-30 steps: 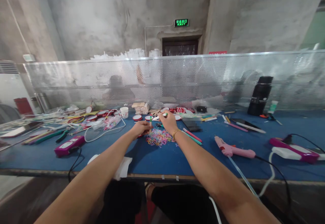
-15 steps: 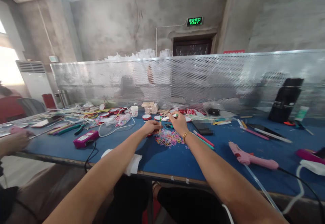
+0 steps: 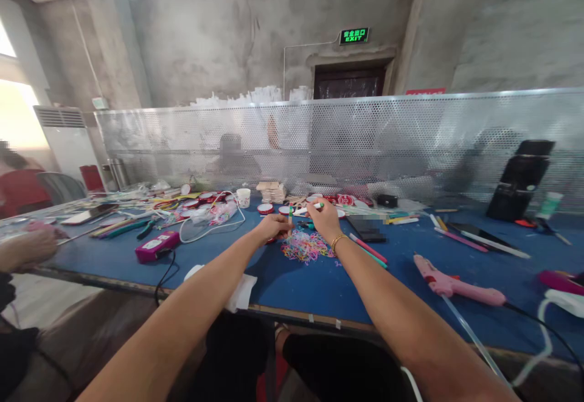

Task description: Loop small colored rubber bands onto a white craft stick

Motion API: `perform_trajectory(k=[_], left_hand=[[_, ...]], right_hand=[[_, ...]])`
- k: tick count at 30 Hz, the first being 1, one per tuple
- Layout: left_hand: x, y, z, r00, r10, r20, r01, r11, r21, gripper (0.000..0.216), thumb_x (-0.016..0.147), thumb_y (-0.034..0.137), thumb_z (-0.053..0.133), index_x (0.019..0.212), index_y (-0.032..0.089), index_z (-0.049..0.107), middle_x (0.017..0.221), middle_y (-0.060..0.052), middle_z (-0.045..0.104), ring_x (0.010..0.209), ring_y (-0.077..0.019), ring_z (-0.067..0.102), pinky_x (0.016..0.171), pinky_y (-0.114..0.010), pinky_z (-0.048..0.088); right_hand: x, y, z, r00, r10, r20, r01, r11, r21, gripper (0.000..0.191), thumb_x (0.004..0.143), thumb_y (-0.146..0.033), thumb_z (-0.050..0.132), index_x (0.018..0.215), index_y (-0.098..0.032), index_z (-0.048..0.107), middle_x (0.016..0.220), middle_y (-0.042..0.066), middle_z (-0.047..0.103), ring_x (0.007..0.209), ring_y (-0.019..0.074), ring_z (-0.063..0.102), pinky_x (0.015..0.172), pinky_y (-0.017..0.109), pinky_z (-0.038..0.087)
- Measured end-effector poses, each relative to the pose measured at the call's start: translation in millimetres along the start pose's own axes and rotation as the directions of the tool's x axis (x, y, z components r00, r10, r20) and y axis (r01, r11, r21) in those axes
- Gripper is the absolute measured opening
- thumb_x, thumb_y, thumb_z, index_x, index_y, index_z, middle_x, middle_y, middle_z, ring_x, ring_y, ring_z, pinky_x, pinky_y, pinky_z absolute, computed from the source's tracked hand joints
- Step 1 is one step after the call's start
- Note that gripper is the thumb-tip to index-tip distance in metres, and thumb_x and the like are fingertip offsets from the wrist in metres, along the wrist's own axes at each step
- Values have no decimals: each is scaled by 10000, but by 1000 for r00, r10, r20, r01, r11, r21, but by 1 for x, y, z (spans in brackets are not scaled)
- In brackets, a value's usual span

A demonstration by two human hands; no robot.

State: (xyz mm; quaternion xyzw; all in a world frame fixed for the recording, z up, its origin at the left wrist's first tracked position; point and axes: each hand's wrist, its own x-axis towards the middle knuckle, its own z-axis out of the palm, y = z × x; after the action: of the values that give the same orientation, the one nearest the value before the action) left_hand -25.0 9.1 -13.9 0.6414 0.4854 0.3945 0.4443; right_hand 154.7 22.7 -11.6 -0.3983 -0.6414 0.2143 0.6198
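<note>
My left hand (image 3: 275, 228) is closed, pinching a short upright stick (image 3: 291, 212) with a green band near its upper end. In my right hand (image 3: 325, 218) a white marker pen (image 3: 301, 211) with a green end is gripped, its front pointing left towards the stick. Whether pen and stick touch is too small to tell. Below both hands lies a heap of colourful small rubber bands (image 3: 306, 247). Several red-rimmed white discs (image 3: 265, 208) are just beyond my hands. A dark tool with teal handles (image 3: 306, 224) shows between them.
A pink glue gun (image 3: 456, 283) lies at the right on the blue table (image 3: 314, 295). Coloured pens (image 3: 368, 250) and a dark phone-like slab (image 3: 366, 228) sit beside my right wrist. A magenta box (image 3: 157, 247) with a cord is at left, near another person's hand (image 3: 30, 247).
The view has shifted slightly, moving the whole scene a little to the right. Both my hands keep their hold on the stick and the marker pen, with little other movement.
</note>
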Motion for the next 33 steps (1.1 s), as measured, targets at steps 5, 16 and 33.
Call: perform_trajectory(k=[5,16,33], left_hand=[[0,0,-1,1000,5,16,-5,1000,-6,342,538,418,778,642,143,604,548,7,591,486,-90,510,456,-215,326],[0,2,0,1000,4,20,-3,1000,-6,330,543,408,780,646,143,614,560,7,600,494,-86,511,464,-214,332],[-4,5,2,1000,-9,5,9,1000,9,334,532,409,794,637,142,624,554,3,598,504,-94,517,469,-218,334]], right_hand=[[1,1,1,1000,-26,5,26,1000,12,170,749,-356,522,699,-207,585,601,2,650,573,166,594,561,258,432],[2,-1,0,999,-52,7,52,999,-5,170,753,-342,519,659,-208,568,590,-5,646,544,153,564,580,257,428],[1,-4,-2,999,-32,-11,32,999,12,152,737,-333,522,658,-210,565,601,-6,648,531,149,558,570,251,428]])
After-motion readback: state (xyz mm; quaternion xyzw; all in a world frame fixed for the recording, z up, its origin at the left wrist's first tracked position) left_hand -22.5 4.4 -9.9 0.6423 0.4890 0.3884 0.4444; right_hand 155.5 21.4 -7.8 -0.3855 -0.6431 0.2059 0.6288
